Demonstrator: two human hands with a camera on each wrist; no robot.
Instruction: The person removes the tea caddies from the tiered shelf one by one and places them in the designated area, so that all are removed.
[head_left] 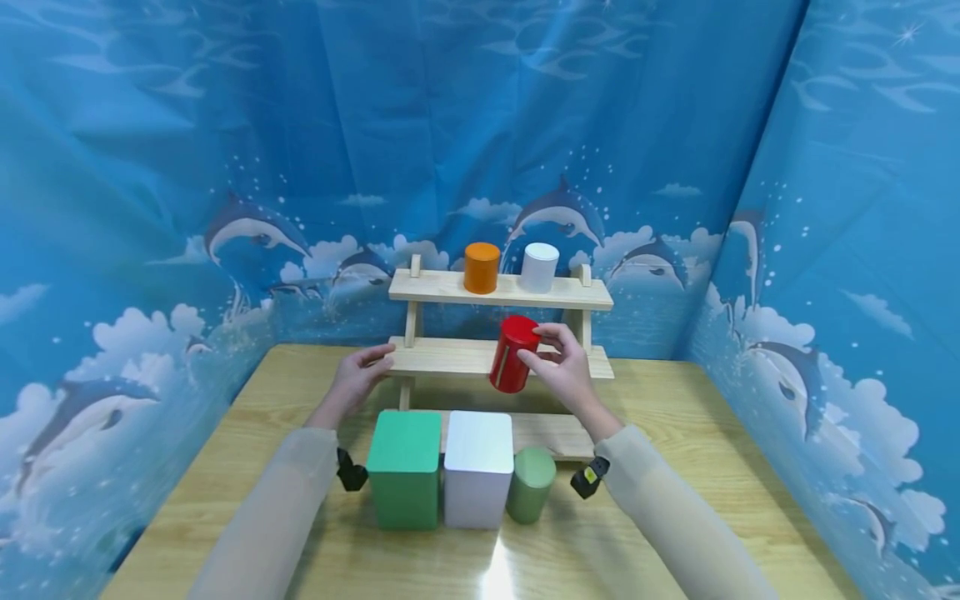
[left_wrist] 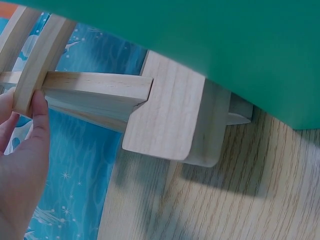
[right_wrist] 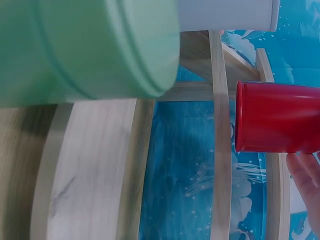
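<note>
A red cylindrical canister (head_left: 512, 358) is tilted in front of the middle board of a stepped wooden shelf (head_left: 442, 357). Fingers and thumb of my right hand (head_left: 564, 371) grip its right side near the top. In the right wrist view the canister (right_wrist: 280, 117) lies across the image, with fingertips against its side. My left hand (head_left: 356, 379) pinches the left end of that middle board, thumb and fingers on either side of it, as the left wrist view of the hand (left_wrist: 25, 165) shows.
An orange canister (head_left: 481, 268) and a white canister (head_left: 539, 267) stand on the top board. In front of the shelf are a green box (head_left: 405, 471), a white box (head_left: 477, 471) and a light green canister (head_left: 532, 485) on the wooden table (head_left: 255, 467). Blue dolphin-print curtains (head_left: 300, 125) surround the table.
</note>
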